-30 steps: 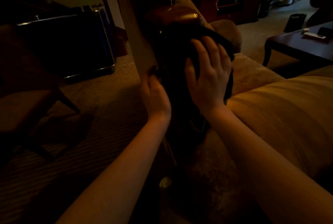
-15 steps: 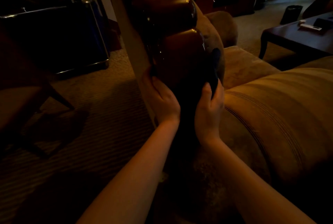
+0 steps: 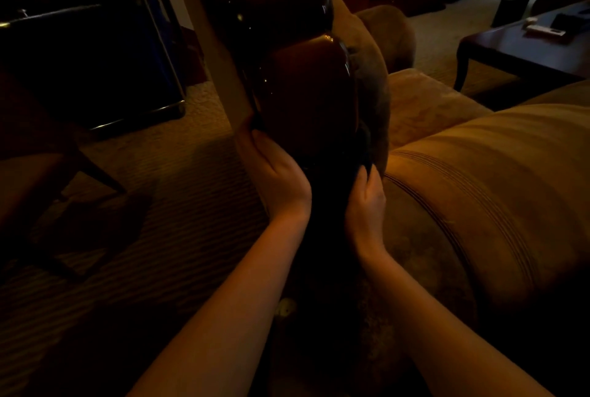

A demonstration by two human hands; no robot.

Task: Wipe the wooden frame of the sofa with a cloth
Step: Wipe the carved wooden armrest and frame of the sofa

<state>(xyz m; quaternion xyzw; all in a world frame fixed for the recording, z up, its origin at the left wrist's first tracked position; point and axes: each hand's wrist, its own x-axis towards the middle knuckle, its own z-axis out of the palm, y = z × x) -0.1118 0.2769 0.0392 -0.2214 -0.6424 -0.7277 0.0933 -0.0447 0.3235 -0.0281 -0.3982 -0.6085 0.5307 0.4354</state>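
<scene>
Dim living room, striped carpet (image 3: 178,205). Left hand (image 3: 277,179) rests flat-fingered on the glossy wooden frame (image 3: 303,90), probably steadying it. Right hand (image 3: 365,205), opposite, pinches the dark cloth (image 3: 364,147) against the frame's edge beside the sofa cushion (image 3: 495,189), likely wiping downward.

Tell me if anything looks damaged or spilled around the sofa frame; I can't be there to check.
Nothing stands out. The glossy wooden frame shows no visible scratches or spills, though the room is dim. Both hands, left hand and right hand, flank it low down, the right one holding the dark cloth.
</scene>
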